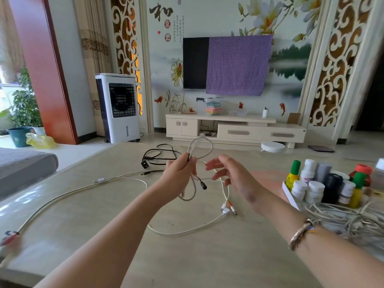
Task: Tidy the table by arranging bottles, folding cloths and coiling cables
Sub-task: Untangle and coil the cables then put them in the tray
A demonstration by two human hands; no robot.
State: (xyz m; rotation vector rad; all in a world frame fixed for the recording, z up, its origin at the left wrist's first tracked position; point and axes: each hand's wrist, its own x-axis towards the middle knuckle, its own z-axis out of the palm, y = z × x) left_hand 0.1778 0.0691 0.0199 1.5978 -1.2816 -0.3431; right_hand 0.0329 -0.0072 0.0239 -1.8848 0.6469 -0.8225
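White braided cable (pixel 200 145) is gripped in loops by the left hand (pixel 179 175), raised above the beige tabletop (pixel 104 215), its remainder trailing across it. Right hand (pixel 230 175) is held open beside it. Bottles (pixel 324 183) are grouped at right.

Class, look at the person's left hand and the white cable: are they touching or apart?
Touching. The head view shows the left hand with fingers curled round the white cable, loops sticking out above and below the fist.
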